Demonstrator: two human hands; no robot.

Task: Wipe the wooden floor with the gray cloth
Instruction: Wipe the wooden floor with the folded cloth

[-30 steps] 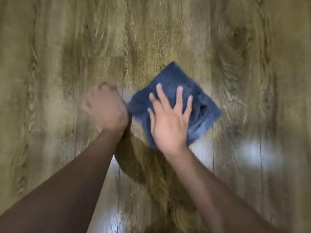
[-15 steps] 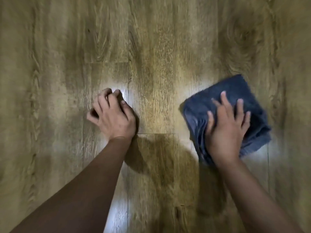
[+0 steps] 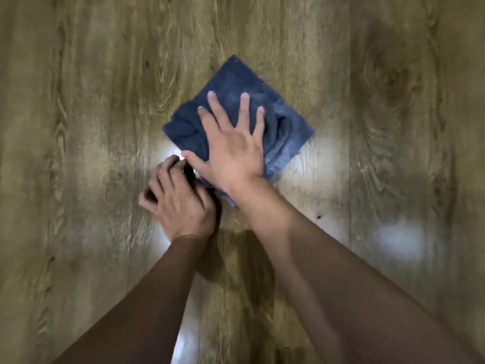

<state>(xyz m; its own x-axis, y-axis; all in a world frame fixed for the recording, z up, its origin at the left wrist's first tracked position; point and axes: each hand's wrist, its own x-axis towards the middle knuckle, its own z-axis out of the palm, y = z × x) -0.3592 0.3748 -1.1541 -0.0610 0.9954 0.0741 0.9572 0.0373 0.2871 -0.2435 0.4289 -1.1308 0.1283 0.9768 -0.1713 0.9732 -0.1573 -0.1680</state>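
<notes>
The gray cloth [image 3: 237, 101], folded to a square and lying corner-on, sits on the wooden floor [image 3: 78, 127] at centre scene; the right hand [image 3: 233, 151] lies flat on it, fingers straight and spread, pressing rather than gripping, evidently to spread pressure across the pad; the left hand [image 3: 178, 199], fingers curled and holding nothing, rests on the boards just left of and nearer than the cloth, apparently as a brace. Against half a second earlier, cloth and right hand have swept from the right back to the centre, closing on the left hand.
</notes>
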